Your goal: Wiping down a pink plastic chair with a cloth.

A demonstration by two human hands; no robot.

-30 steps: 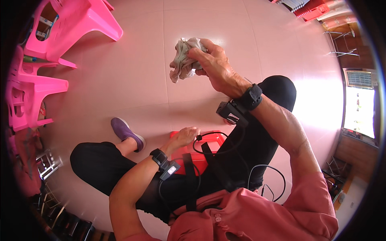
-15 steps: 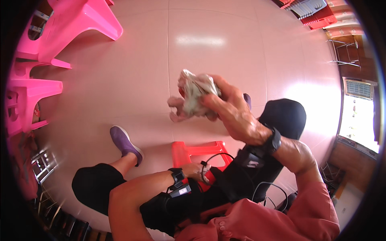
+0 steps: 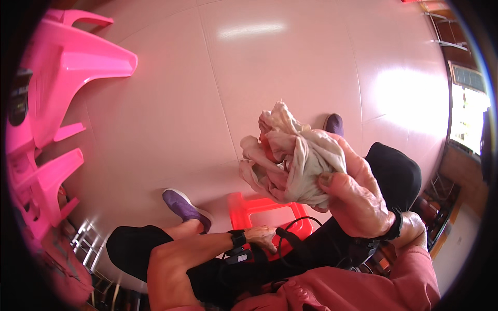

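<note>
My right hand [image 3: 360, 189] is closed on a crumpled, pale greyish cloth [image 3: 316, 163], raised in front of me above my right thigh. The thumb presses on its near side, and loose folds hang out toward the left. A reddish patch shows among the folds. Lower down, my left hand [image 3: 262, 237] lies over the near part of a red plastic stool [image 3: 241, 210], beside a black cable [image 3: 282, 243]. Its fingers look loosely stretched and seem to hold nothing, though their tips are partly hidden. Each wrist wears a black band.
Pink plastic chairs [image 3: 78, 57] stand along the left. A metal folding frame [image 3: 88, 243] is at the lower left. Pinkish floor tiles [image 3: 166, 103] spread ahead, with bright glare at the right. My purple shoes [image 3: 181, 205] rest on the floor. A bright window [image 3: 467, 116] is at the far right.
My right hand has come nearer and to the right with the cloth, which now shows larger and more spread. The view has shifted; my left hand stays by the stool.
</note>
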